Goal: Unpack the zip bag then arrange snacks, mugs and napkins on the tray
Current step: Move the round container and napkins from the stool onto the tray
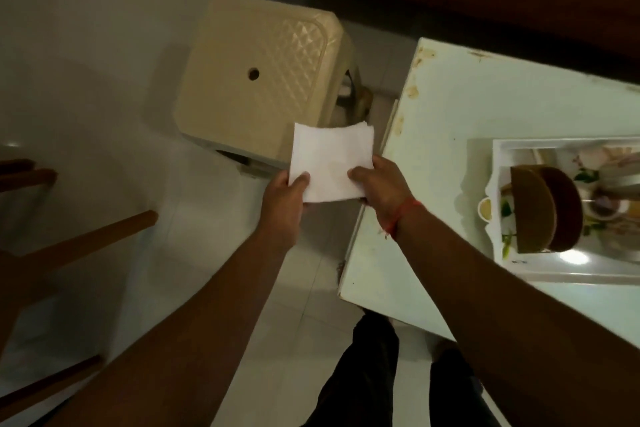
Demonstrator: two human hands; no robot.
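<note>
A small stack of white napkins (330,159) hangs in the air over the floor, between the stool and the table. My left hand (285,198) pinches its near left corner and my right hand (381,191) grips its near right corner; a red thread circles that wrist. On the table at the right stands a white tray (498,163) with a floral base. Two brown mugs (543,208) stand close together on it. A small pale cup (485,208) sits at the tray's left rim. No zip bag or snacks are in view.
A cream plastic stool (256,80) stands on the tiled floor just beyond the napkins. The white table (415,149) has a worn left edge. Wooden chair legs (86,239) cross the left side. My dark trouser legs (374,374) show below.
</note>
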